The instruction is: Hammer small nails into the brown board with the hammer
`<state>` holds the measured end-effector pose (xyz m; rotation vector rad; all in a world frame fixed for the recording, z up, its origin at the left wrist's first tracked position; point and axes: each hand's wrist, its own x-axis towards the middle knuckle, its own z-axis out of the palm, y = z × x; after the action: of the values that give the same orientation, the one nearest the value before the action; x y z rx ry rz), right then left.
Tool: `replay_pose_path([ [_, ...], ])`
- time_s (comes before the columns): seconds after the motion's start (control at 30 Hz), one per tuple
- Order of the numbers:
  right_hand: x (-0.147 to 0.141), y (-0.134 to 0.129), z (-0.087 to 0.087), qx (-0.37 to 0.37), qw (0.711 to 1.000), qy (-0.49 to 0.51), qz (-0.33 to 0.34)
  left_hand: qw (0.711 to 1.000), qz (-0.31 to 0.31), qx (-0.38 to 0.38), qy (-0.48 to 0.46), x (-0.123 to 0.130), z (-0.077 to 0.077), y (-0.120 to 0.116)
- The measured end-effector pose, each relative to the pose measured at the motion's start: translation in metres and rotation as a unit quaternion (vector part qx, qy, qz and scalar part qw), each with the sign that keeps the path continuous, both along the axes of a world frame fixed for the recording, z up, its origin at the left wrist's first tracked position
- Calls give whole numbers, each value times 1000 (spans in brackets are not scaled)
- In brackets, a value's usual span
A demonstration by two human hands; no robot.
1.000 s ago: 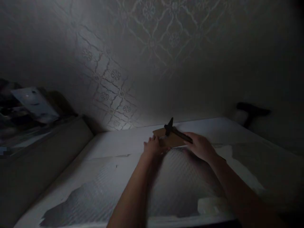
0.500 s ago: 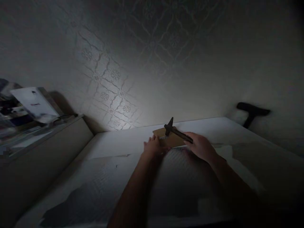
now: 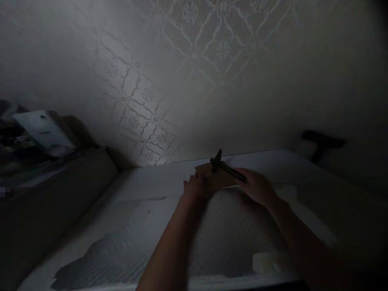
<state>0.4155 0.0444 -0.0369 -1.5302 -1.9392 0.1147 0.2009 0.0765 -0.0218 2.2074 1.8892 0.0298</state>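
My right hand (image 3: 257, 186) is closed around the handle of a small hammer (image 3: 227, 169). The hammer's dark head lies over the far part of a flat brown board (image 3: 226, 181), perhaps wood or cardboard; whether it touches the board is unclear. At the board's left end is my left hand (image 3: 194, 188), its fingers at the far left side and its thumb by the near edge, gripping the board. A small pale mark shows on the board between my left fingers and the hammer. Dim light hides finer detail.
A white table (image 3: 145, 184) carries a greyish textured sheet (image 3: 218, 230) under my forearms. At the left stands a cabinet (image 3: 75, 194) with a white box (image 3: 45, 131) and clutter on top. A dark T-shaped object (image 3: 323, 141) stands at the right, near the patterned wall (image 3: 194, 101).
The light has shifted: the board and hands look darker, while the upper wall pattern is brighter. My hands, the hammer and the board stay in almost the same place.
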Motion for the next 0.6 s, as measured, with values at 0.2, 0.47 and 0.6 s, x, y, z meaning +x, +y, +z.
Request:
replay_pose_path([
  [0.2,0,0,0,-4,1000,8,9,1000,-2,-1,-2,0,2,-1],
  [0.47,1,1,-2,5,1000,9,-4,1000,0,-7,-5,0,1,0],
  [0.6,3,3,-4,8,1000,10,12,1000,4,-7,-8,0,1,0],
])
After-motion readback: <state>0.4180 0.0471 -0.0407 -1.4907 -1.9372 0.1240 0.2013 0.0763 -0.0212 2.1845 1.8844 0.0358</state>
